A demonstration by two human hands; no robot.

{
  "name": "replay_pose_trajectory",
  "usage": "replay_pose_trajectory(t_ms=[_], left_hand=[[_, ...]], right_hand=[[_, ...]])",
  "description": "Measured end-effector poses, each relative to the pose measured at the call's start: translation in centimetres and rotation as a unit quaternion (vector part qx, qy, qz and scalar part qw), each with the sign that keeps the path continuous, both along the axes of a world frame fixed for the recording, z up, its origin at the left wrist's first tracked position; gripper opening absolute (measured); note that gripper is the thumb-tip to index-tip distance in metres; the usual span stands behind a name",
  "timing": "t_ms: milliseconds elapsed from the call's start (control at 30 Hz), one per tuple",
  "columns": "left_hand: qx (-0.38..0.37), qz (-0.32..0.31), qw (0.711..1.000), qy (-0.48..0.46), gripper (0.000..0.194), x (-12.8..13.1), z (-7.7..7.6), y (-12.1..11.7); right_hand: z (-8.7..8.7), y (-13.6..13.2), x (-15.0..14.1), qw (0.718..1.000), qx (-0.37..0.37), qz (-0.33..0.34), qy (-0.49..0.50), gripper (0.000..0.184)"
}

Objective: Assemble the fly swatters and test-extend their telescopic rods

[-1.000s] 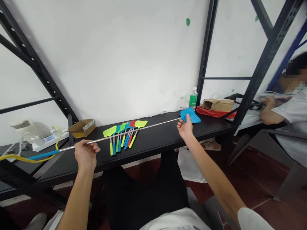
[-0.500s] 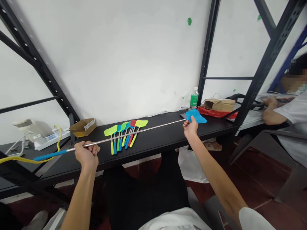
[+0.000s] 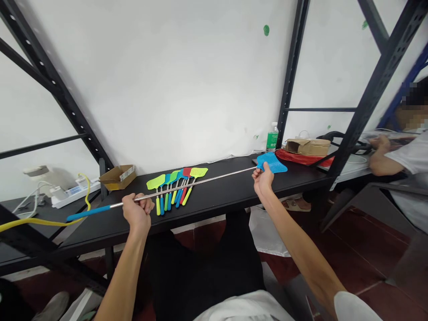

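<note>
A long blue fly swatter (image 3: 207,179) with an extended metal rod stretches across in front of me, above the black table. My left hand (image 3: 137,211) is closed around the rod, a little way from the blue handle. My right hand (image 3: 263,179) grips the other end, where the rod meets the blue swatter head (image 3: 274,163), its thumb on the head's edge. Behind the rod, several shorter fly swatters (image 3: 177,183) in yellow-green, blue, green and red lie in a fanned row, handles toward me.
On the black table (image 3: 220,191) stand an open cardboard box (image 3: 117,177) at left and a green-labelled bottle (image 3: 272,137) at right. Beside it a brown carton (image 3: 307,147) rests on red plastic (image 3: 301,157). A yellow cable (image 3: 40,223) and power strip (image 3: 75,196) are at left. Another person (image 3: 401,151) sits at right.
My left hand has slid right, and the swatter's rod is shorter, its blue handle drawn inward. My right hand and the swatter head have shifted slightly left.
</note>
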State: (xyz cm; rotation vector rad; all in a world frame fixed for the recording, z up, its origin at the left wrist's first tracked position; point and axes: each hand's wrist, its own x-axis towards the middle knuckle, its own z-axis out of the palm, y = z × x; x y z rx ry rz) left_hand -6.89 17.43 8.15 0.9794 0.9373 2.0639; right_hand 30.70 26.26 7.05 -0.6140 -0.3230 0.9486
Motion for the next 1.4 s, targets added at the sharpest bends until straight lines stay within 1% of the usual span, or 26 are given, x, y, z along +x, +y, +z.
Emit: replay_pose_trajectory(t_ms=[100, 167, 333, 500, 633, 733, 833, 933, 1000, 1133, 1200, 1267, 1300, 1400], left_hand=[[-0.012, -0.029, 0.999, 0.021, 0.045, 1.2, -0.5, 0.1], [-0.008, -0.041, 0.998, 0.037, 0.048, 1.6, -0.7, 0.1], [-0.003, -0.047, 0.997, 0.059, 0.048, 2.6, -1.2, -0.1], [-0.03, -0.07, 0.994, 0.081, 0.051, 4.9, -1.9, -0.2], [-0.062, -0.097, 0.987, 0.113, 0.054, 5.6, -2.0, -0.2], [-0.091, -0.116, 0.981, 0.128, 0.055, 5.4, -1.5, -0.4], [-0.09, -0.117, 0.985, 0.094, 0.054, 4.8, -0.7, -0.7], [-0.083, -0.091, 0.991, 0.046, 0.051, 3.7, -0.1, -0.9], [-0.079, -0.076, 0.993, 0.03, 0.048, 2.8, 0.2, -1.1], [-0.06, -0.055, 0.997, 0.019, 0.045, 1.0, 0.5, -1.0], [-0.052, -0.023, 0.998, 0.012, 0.041, 0.3, 0.5, -0.9], [-0.055, 0.014, 0.998, 0.023, 0.037, -0.1, 0.3, -0.7], [-0.06, 0.023, 0.997, 0.039, 0.036, -0.2, 0.2, -0.7], [-0.079, 0.012, 0.992, 0.099, 0.037, -0.1, -0.1, -0.5]], right_hand=[[0.2, -0.7, -1.6, 1.0, 0.013, 0.012, -0.005, 0.034], [0.2, -1.0, -2.2, 1.0, 0.023, 0.016, -0.007, 0.035], [0.1, -1.2, -2.4, 0.999, 0.031, 0.011, -0.02, 0.037], [-0.1, -1.7, -3.7, 0.997, 0.047, 0.038, -0.046, 0.039], [0.4, -1.9, -3.8, 0.996, 0.053, 0.045, -0.053, 0.041], [1.0, -1.9, -2.6, 0.997, 0.039, 0.059, -0.033, 0.04], [1.4, -1.6, -1.0, 0.998, 0.021, 0.057, -0.001, 0.037], [1.5, -1.3, 0.5, 0.999, 0.022, 0.037, 0.02, 0.036], [1.6, -1.1, 1.2, 0.999, 0.033, 0.027, 0.026, 0.037], [1.7, -1.1, 1.9, 0.999, 0.038, 0.013, 0.034, 0.04], [1.7, -1.0, 1.9, 0.999, 0.035, 0.005, 0.032, 0.041], [1.6, -1.0, 1.9, 0.999, 0.033, 0.001, 0.023, 0.041], [1.6, -1.0, 1.9, 0.999, 0.034, 0.0, 0.018, 0.041], [1.4, -0.7, 2.1, 0.999, 0.035, -0.012, 0.009, 0.041]])
